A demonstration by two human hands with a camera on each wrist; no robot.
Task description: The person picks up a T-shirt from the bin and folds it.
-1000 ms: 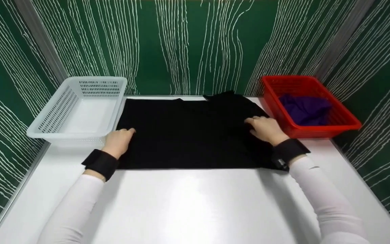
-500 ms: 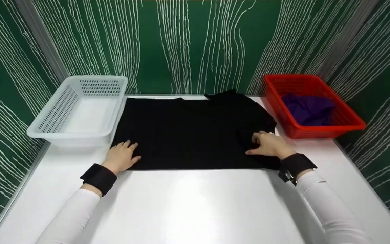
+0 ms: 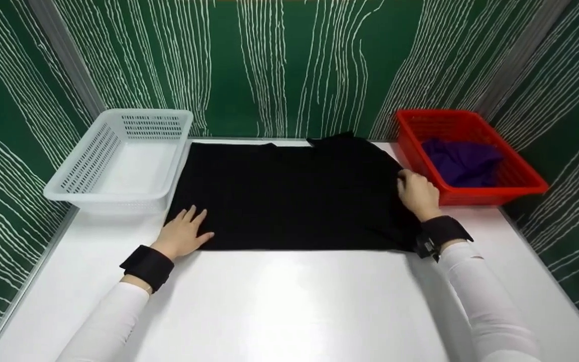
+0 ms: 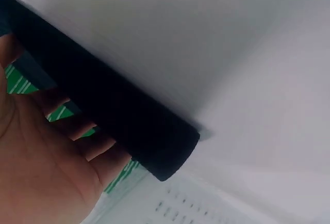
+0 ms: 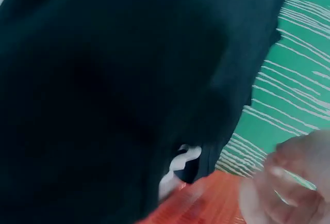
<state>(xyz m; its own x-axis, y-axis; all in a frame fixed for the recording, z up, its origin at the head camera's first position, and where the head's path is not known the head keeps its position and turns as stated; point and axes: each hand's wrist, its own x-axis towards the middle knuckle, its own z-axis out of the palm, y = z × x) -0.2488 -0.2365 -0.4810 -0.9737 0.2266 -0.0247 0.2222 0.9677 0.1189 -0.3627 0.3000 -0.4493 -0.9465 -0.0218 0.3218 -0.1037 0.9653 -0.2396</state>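
A black garment [image 3: 289, 196] lies spread in a wide, roughly rectangular shape on the white table, with an uneven flap at its far right corner. My left hand [image 3: 182, 234] rests on its near left corner, fingers spread and straight. In the left wrist view the fingers [image 4: 87, 136] reach over the dark edge of the cloth [image 4: 118, 105]. At the right edge of the garment is my right hand [image 3: 419, 194], its fingers loosely bent. The right wrist view has that hand [image 5: 294, 182] blurred, apart from the cloth [image 5: 129, 79], with nothing visible in it.
A white perforated basket [image 3: 113, 197] stands to the left of the garment. Close by the right hand is a red basket [image 3: 495, 190] with a purple cloth [image 3: 463, 163] inside. Green walls with white lines [image 3: 289, 65] enclose the back and sides of the table [image 3: 289, 301].
My left hand has come nearer along the garment's left side and its fingers have spread. The right hand came nearer, bent over the cloth, then moved away and right to the cloth's edge.
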